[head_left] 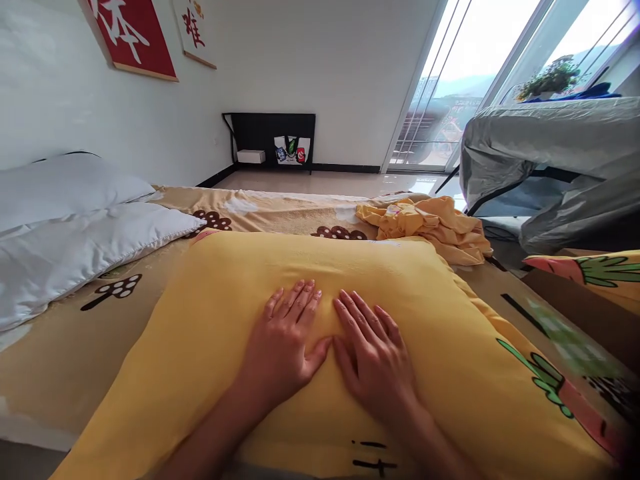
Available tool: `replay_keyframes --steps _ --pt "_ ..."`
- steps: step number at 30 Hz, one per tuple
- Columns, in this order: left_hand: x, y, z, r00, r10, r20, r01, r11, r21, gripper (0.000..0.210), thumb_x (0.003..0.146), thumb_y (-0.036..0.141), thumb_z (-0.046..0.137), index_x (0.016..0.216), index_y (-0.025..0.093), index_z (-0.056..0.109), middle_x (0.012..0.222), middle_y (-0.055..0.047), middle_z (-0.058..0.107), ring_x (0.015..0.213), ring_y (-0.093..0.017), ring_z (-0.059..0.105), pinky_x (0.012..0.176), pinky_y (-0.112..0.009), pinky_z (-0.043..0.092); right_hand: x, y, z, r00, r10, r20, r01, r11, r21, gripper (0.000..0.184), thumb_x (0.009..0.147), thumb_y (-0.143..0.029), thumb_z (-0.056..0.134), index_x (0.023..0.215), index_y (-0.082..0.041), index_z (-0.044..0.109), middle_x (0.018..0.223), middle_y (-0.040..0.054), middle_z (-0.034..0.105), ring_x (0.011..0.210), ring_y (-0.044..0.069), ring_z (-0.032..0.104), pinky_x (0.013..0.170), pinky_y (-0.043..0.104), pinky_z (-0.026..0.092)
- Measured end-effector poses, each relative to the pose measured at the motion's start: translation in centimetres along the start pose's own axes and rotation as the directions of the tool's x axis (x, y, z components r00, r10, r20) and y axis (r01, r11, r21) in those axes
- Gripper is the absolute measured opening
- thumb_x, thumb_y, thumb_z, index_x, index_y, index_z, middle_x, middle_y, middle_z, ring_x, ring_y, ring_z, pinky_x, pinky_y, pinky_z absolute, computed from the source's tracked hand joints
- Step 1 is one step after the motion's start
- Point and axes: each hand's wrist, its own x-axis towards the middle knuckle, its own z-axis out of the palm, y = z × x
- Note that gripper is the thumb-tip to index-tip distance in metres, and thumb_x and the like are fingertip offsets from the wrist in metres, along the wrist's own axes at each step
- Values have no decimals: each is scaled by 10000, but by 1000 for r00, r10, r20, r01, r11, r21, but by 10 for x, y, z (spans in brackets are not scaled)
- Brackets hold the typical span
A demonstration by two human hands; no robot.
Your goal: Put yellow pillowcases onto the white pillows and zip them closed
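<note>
A plump yellow pillow with printed carrots near its right edge lies in front of me on the bed. Flat on its middle rests my left hand, fingers stretched out and pointing away. Close beside it, my right hand also lies palm down on the pillow, open, fingers extended. The two thumbs nearly meet. Neither hand grips anything. Beyond the pillow's far right corner is a crumpled yellow cloth.
Two white pillows sit at the left on the tan patterned bed sheet. A cardboard box with a carrot-print yellow item stands at right. Behind are a grey-covered piece of furniture, a black shelf and a window.
</note>
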Motion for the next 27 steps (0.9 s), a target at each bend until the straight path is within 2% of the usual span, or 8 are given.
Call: replay_keyframes --steps 4,9,15,27 --pt "2 -1 1 1000 -14 3 14 1000 -7 585 926 451 419 1445 187 372 1525 -46 341 1405 -238 316 1158 -461 253 2 0 0 999 28 34 -27 999 -33 574 906 -294 457 1460 -187 349 1473 77 417 1364 247 373 1106 444 270" --pt "0 -2 -1 996 -86 16 86 996 -7 519 923 378 419 1427 252 402 1536 -6 316 1407 -227 311 1163 -485 225 -1 7 -1 995 90 30 -89 994 -56 531 909 -289 438 1430 -195 395 1468 76 426 1347 236 400 1105 443 277" --pt "-1 -2 -2 995 -93 23 93 996 -17 537 891 285 432 1427 247 405 1541 0 306 1414 -220 295 1173 -475 200 -11 32 -6 989 147 16 -144 983 -110 510 911 -285 400 1414 -202 419 1462 69 437 1351 223 396 1120 445 262" --pt "-5 0 -3 995 -94 23 94 995 -27 585 856 213 429 1438 254 393 1549 0 283 1418 -221 290 1184 -458 190 -39 76 -23 962 273 12 -263 937 -232 538 910 -275 312 1443 -233 377 1464 70 436 1348 231 402 1103 480 304"
